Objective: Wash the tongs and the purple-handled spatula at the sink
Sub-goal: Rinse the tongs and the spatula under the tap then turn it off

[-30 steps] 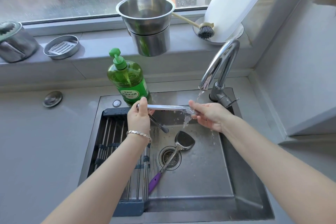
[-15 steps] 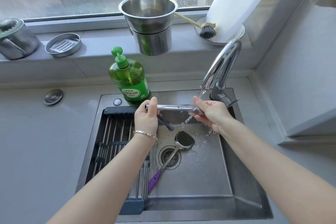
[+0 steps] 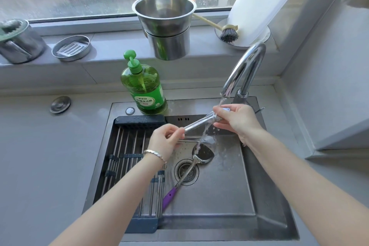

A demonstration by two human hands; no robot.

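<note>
Both hands grip the tongs (image 3: 197, 125). My left hand (image 3: 165, 142) pinches the lower-left end with curled fingers, and my right hand (image 3: 237, 120) curls round the upper-right end, just under the faucet (image 3: 245, 68). I judge that holding both ends steadies the tongs, so the stream lands near my right hand and runs off into the sink (image 3: 219, 195). Their long axis is diagonal, rising from lower left to upper right. I cannot tell which end is the tip, because my hands cover both. Below them, the purple-handled spatula (image 3: 186, 171) lies untouched on the sink floor. Its blade points toward the faucet side, its shaft crosses the drain (image 3: 192, 174), and its purple handle points down-left beside the drying rack (image 3: 127, 146).
</note>
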